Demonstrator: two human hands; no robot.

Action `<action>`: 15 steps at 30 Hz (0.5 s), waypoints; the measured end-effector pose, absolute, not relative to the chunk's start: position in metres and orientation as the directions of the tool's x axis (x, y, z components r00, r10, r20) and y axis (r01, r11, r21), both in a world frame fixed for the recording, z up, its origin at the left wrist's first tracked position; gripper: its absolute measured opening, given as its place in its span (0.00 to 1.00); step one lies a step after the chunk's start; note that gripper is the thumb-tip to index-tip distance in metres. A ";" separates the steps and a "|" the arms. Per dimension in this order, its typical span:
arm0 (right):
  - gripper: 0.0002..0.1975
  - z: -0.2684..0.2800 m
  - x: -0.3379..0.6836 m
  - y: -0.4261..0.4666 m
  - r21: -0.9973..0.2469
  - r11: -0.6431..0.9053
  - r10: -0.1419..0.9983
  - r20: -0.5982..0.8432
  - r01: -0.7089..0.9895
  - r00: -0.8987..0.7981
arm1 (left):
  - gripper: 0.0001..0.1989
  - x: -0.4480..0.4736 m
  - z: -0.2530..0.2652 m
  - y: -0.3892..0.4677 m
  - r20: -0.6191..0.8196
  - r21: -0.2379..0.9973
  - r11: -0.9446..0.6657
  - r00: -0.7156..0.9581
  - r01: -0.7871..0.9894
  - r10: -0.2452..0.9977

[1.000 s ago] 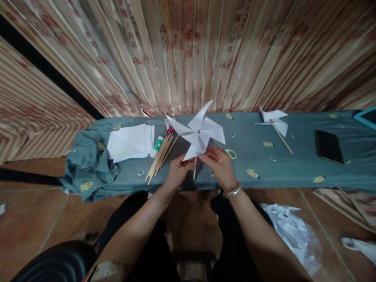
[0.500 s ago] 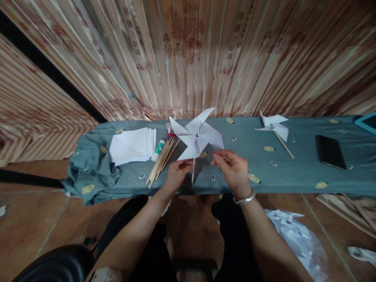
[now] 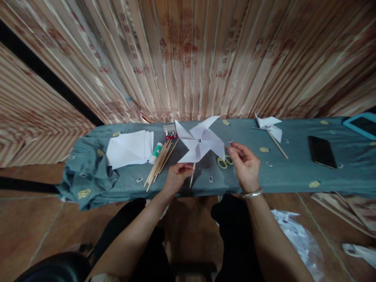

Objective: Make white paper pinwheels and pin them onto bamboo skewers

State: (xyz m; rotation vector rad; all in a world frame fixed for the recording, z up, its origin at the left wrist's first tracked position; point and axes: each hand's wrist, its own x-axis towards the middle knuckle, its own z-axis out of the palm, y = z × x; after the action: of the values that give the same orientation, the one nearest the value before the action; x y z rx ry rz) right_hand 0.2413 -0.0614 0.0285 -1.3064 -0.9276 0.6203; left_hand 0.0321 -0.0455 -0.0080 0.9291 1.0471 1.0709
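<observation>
The pinwheel (image 3: 200, 141) is over the table (image 3: 276, 176), right of the loose sticks (image 3: 160, 162), its stem (image 3: 192, 176) pinched by the left hand (image 3: 176, 178) nearer than the blades (image 3: 207, 124), likely to clear them, while the half-curled right hand (image 3: 246, 164) (whether gripping, I cannot tell) is beside the right blade (image 3: 217, 148).
</observation>
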 end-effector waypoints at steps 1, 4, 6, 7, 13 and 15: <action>0.20 0.028 0.240 -0.061 -0.977 0.186 0.836 0.213 0.105 0.506 | 0.12 0.032 -0.009 -0.046 -0.201 0.948 0.229 0.143 -0.222 0.969; 0.21 0.028 0.237 -0.061 -0.984 0.165 0.858 0.179 0.071 0.482 | 0.11 0.032 -0.010 -0.046 -0.211 0.946 0.242 0.154 -0.215 0.965; 0.21 0.027 0.234 -0.060 -0.988 0.145 0.870 0.149 0.045 0.470 | 0.11 0.032 -0.009 -0.046 -0.221 0.943 0.252 0.159 -0.218 0.962; 0.21 0.027 0.232 -0.060 -0.990 0.136 0.876 0.133 0.028 0.464 | 0.11 0.032 -0.009 -0.046 -0.220 0.942 0.252 0.159 -0.220 0.962; 0.20 0.025 0.220 -0.061 -0.991 0.094 0.916 0.049 -0.095 0.399 | 0.14 0.029 -0.005 -0.046 -0.176 0.952 0.206 0.147 -0.224 0.973; 0.21 0.025 0.214 -0.062 -0.988 0.066 0.930 0.011 -0.138 0.367 | 0.17 0.029 -0.006 -0.044 -0.169 0.949 0.199 0.139 -0.245 0.976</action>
State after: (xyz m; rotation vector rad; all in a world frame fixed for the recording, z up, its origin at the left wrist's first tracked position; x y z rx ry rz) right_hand 0.2143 -0.0621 0.0248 -1.2271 -0.8463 0.9717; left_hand 0.0291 -0.0443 -0.0064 0.9380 1.0183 1.1025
